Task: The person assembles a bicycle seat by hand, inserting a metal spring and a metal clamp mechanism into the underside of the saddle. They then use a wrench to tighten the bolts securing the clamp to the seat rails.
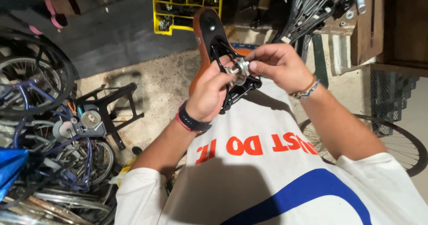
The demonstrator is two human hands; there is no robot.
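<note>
concrete floor (pixel 151 80), perhaps dusty, yellow bin (pixel 180 6)

The bare concrete floor (pixel 156 80) carries a heap of bicycle frames and spoked wheels (pixel 40 131) at the left. A yellow compartment crate (pixel 185 4) stands at the far edge. A single wheel (pixel 397 140) lies at the right.
</note>
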